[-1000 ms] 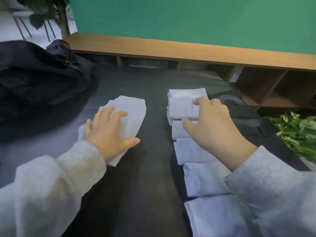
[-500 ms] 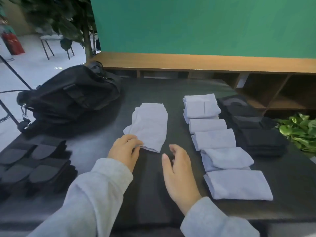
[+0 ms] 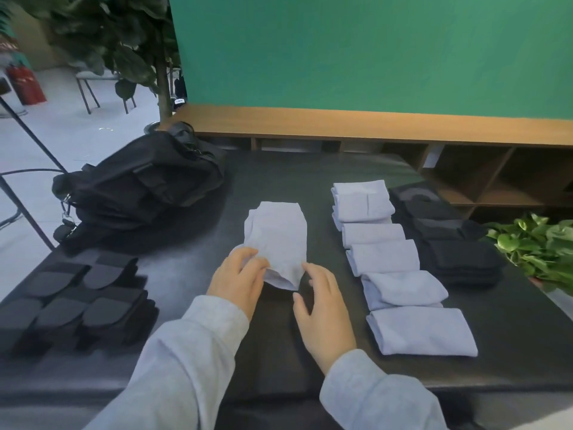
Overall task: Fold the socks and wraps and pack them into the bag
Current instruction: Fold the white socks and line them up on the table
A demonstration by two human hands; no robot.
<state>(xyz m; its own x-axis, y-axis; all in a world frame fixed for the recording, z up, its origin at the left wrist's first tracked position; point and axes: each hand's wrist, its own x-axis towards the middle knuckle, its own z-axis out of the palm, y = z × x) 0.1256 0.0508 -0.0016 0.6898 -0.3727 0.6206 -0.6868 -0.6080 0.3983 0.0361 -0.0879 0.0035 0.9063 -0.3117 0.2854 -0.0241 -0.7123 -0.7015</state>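
Lifted by the pinching left hand (image 3: pixel 237 276) was the sock (image 3: pixel 276 240); right hand (image 3: pixel 322 308) lay open; folded socks (image 3: pixel 400 271) remained unpacked beside the bag (image 3: pixel 139 187).

A green wall (image 3: pixel 372 48) stands behind a wooden shelf unit (image 3: pixel 372 127) beyond the dark surface (image 3: pixel 279 172). A tall potted tree (image 3: pixel 130 41) stands far left, with a red fire extinguisher (image 3: pixel 26 85) nearby. A leafy green plant (image 3: pixel 539 243) sits at right

Green wall (image 3: pixel 372 51), wooden shelf (image 3: pixel 356 125)
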